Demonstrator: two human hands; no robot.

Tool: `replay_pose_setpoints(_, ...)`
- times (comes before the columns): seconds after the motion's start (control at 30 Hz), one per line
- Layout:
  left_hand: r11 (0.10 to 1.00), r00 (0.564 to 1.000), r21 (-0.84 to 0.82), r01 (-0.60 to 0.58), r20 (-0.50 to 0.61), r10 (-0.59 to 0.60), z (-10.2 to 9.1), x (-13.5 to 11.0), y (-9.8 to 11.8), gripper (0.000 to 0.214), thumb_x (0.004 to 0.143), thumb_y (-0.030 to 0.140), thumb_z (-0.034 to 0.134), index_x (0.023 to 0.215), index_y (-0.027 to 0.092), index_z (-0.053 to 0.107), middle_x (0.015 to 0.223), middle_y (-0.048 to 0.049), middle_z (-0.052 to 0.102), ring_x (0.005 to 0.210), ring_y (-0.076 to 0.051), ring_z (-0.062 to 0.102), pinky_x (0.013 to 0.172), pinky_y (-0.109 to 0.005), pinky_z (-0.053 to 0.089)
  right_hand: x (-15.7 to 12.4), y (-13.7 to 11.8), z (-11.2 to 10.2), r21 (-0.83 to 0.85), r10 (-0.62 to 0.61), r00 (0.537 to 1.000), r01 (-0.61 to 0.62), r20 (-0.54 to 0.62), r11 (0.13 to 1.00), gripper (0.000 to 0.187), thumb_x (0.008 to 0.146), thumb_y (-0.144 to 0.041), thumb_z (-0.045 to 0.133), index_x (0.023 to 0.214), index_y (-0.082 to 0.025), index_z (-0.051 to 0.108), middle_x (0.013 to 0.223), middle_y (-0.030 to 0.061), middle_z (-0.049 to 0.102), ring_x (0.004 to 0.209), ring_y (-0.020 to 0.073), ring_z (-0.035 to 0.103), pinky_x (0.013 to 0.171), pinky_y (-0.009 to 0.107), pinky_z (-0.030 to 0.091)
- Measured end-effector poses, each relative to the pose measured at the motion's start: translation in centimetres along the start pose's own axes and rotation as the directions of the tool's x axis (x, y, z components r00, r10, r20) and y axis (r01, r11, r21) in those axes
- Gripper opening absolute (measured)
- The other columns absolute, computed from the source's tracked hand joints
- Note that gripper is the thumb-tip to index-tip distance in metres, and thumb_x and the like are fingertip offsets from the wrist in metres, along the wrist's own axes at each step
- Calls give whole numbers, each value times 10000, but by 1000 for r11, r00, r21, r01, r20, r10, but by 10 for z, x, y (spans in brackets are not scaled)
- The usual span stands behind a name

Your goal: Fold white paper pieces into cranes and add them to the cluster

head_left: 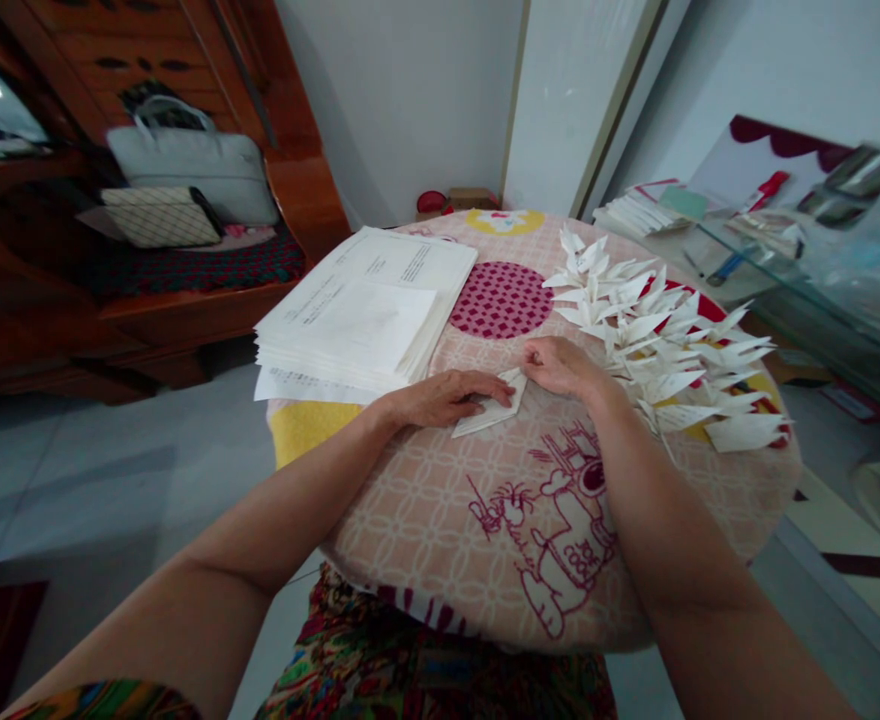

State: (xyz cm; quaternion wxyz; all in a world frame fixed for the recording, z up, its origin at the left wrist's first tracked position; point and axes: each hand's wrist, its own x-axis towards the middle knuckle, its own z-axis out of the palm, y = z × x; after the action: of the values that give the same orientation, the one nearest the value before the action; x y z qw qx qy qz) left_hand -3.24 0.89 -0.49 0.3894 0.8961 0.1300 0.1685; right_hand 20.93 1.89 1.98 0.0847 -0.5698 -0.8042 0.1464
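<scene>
A small piece of folded white paper (501, 408) lies on the cloth-covered round table (440, 500). My left hand (451, 395) rests over it, fingers curved and holding it against the cloth. Closed at the upper right corner of this paper is my right hand (556, 365); its fingertips are partly hidden. To the left stands a thick stack of printed sheets (335, 330), with a smaller blank sheet on top. Many folded paper pieces with pointed tips (657, 340) are gathered in rows on the right side of the table.
A glass-topped side surface (747, 255) at the right carries papers, a red marker and plastic bags. At the left is a wooden bench (207, 310) with a light handbag (192, 160) and a quilted pouch (159, 217). A wall stands behind the table.
</scene>
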Motion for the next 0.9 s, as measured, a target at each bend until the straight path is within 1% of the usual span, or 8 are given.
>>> replay_pose_setpoints(0.2, 1000, 1000, 17, 20, 2, -20, 1, 0, 1, 323, 1001, 175, 430, 1252, 212, 631, 1409, -112, 604, 1340, -201, 537, 1164, -449, 404, -2, 0, 2, 1, 27, 999, -27, -18, 1000, 68, 841, -182, 605, 787, -168, 644, 774, 58, 665, 665, 153, 514, 609, 274, 318)
replay_pose_setpoints(0.43, 997, 999, 64, -35, -16, 36, 3, -1, 1, 319, 991, 192, 469, 1272, 193, 620, 1403, -132, 605, 1342, -221, 535, 1154, -464, 412, 0, 9, 7, 42, 6, 998, -3, -58, 999, 88, 833, -152, 605, 756, -171, 642, 761, 49, 676, 687, 154, 541, 630, 262, 343)
replay_pose_setpoints(0.5, 996, 999, 81, -43, -20, 45, 4, -2, 1, 320, 981, 199, 489, 1273, 192, 620, 1399, -134, 608, 1338, -228, 538, 1148, -469, 418, 1, 9, 9, 53, 23, 997, -18, -78, 998, 81, 827, -157, 618, 753, -170, 649, 751, 48, 678, 683, 156, 549, 627, 260, 348)
replay_pose_setpoints(0.57, 994, 999, 103, -44, -26, 47, 5, -2, 1, 327, 976, 203, 496, 1279, 192, 619, 1401, -131, 608, 1339, -233, 536, 1148, -478, 418, 0, 8, 9, 67, 61, 992, -54, -109, 996, 79, 824, -158, 619, 759, -171, 661, 735, 42, 677, 675, 159, 557, 624, 259, 355)
replay_pose_setpoints(0.67, 989, 999, 142, -37, -26, 41, 8, -2, 1, 338, 983, 199, 480, 1293, 196, 615, 1411, -121, 603, 1348, -229, 526, 1155, -481, 410, -5, 5, 8, 89, 104, 971, -87, -216, 992, 97, 808, -128, 602, 766, -174, 676, 740, 40, 683, 705, 170, 582, 660, 262, 383)
replay_pose_setpoints(0.7, 987, 999, 154, -36, -29, 41, 9, -2, 1, 341, 986, 199, 476, 1298, 199, 613, 1411, -119, 603, 1350, -227, 525, 1155, -479, 411, -7, 4, 7, 105, 98, 963, -74, -252, 992, 110, 801, -114, 593, 771, -175, 680, 749, 41, 686, 719, 173, 590, 678, 264, 395)
replay_pose_setpoints(0.77, 984, 998, 172, -42, -36, 49, 11, -3, 2, 347, 990, 199, 470, 1308, 202, 609, 1408, -119, 605, 1352, -226, 523, 1154, -478, 413, -13, -1, 5, 142, 49, 955, -8, -292, 990, 140, 785, -88, 575, 777, -175, 685, 775, 45, 692, 740, 177, 597, 706, 269, 416)
replay_pose_setpoints(0.9, 980, 997, 189, -60, -40, 69, 13, -4, 6, 354, 988, 186, 469, 1315, 203, 604, 1418, -123, 597, 1370, -232, 506, 1156, -490, 416, -23, -9, 9, 163, -111, 955, 160, -275, 973, 208, 766, -46, 534, 775, -174, 698, 846, 66, 702, 795, 186, 603, 750, 279, 438)
